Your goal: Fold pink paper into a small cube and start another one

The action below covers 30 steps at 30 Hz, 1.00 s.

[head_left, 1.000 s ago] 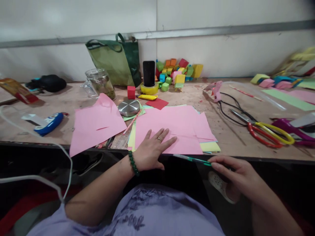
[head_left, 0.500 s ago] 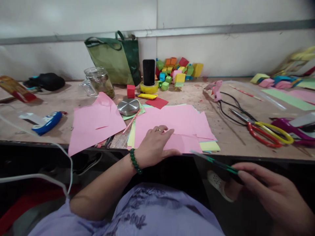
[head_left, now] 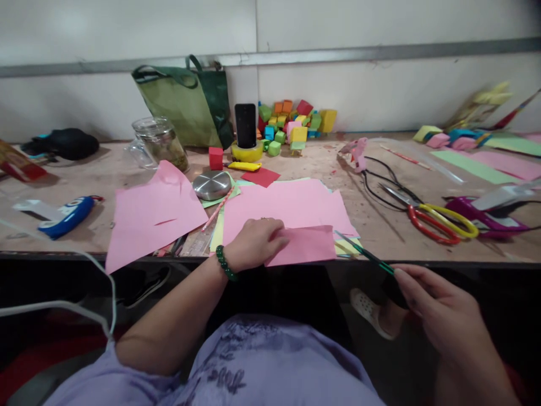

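Note:
My left hand (head_left: pixel 253 242), with a green bead bracelet at the wrist, pinches a rectangular pink piece of paper (head_left: pixel 310 243) at its left end. The piece lies over larger pink paper (head_left: pixel 291 200), stacked on yellow and other coloured sheets at the table's front edge. My right hand (head_left: pixel 426 287) is closed on the handle of a slim green tool (head_left: pixel 372 258), whose thin grey tip points toward the right end of the pink piece. Another pink sheet (head_left: pixel 152 225) with a slit lies to the left.
Red and yellow scissors (head_left: pixel 439 223) and a pink glue gun (head_left: pixel 357 153) lie to the right. Behind stand a glass mug (head_left: pixel 163 144), a green bag (head_left: pixel 181 107), a phone (head_left: pixel 245 125) and coloured paper cubes (head_left: pixel 298 135). A round metal tin (head_left: pixel 212 185) sits midway.
The left fingers have closed on the pink piece, which is now lifted and angled. My right hand and the green tool have moved up and left. The view has shifted slightly.

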Tool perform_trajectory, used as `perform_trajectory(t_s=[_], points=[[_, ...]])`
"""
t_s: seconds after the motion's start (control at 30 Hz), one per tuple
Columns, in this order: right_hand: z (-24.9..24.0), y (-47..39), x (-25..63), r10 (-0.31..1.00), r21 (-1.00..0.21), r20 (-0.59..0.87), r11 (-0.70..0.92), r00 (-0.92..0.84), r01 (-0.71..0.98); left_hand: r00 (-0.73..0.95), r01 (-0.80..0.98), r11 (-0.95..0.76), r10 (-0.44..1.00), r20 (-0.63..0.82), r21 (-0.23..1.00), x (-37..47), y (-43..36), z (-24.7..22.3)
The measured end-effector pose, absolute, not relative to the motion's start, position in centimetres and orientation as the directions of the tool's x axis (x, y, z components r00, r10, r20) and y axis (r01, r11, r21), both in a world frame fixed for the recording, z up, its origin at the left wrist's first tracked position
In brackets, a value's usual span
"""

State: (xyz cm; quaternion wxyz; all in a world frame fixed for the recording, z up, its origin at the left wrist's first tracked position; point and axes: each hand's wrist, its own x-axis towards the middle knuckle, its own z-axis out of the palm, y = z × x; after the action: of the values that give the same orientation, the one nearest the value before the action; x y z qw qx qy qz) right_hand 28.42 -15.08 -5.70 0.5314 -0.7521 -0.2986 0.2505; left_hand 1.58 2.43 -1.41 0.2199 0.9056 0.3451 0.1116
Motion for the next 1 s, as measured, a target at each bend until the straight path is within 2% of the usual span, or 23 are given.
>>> perform_trajectory(t_s=[0.13, 0.27, 0.4, 0.57, 0.73, 0.9, 1.0], points=[[-5.0, -14.5, 27.4, 0.746, -0.950, -0.139, -0.286, 0.651, 0.124, 0.760, 0.510, -0.632, 0.649, 0.038, 0.584, 1.1, 3.2, -1.4], [-4.7, -14.2, 27.0, 0.804, -0.938, -0.128, -0.288, 0.581, 0.192, 0.769, 0.470, -0.601, 0.638, 0.034, 0.647, 0.8, 3.5, -1.5], [-4.8, -14.1, 26.8, 0.864, -0.919, -0.125, -0.285, 0.488, 0.270, 0.763, 0.454, -0.604, 0.643, 0.064, 0.655, 0.9, 3.3, -1.8], [-4.7, -13.7, 26.0, 0.930, -0.892, -0.102, -0.243, 0.354, 0.380, 0.738, 0.528, -0.657, 0.669, 0.092, 0.538, 1.8, 2.8, -2.2], [-5.0, -13.0, 25.3, 0.951, -0.880, -0.082, -0.210, 0.299, 0.425, 0.697, 0.604, -0.676, 0.705, 0.133, 0.423, 1.8, 2.3, -2.2], [-4.9, -12.2, 24.7, 0.966, -0.872, -0.047, -0.164, 0.254, 0.462, 0.822, 0.556, -0.777, 0.566, -0.062, 0.296, 1.2, 2.2, -2.3], [-4.8, -11.7, 24.2, 0.975, -0.862, -0.015, -0.126, 0.224, 0.490, 0.837, 0.544, -0.796, 0.540, -0.094, 0.267, 1.2, 2.2, -2.5]])
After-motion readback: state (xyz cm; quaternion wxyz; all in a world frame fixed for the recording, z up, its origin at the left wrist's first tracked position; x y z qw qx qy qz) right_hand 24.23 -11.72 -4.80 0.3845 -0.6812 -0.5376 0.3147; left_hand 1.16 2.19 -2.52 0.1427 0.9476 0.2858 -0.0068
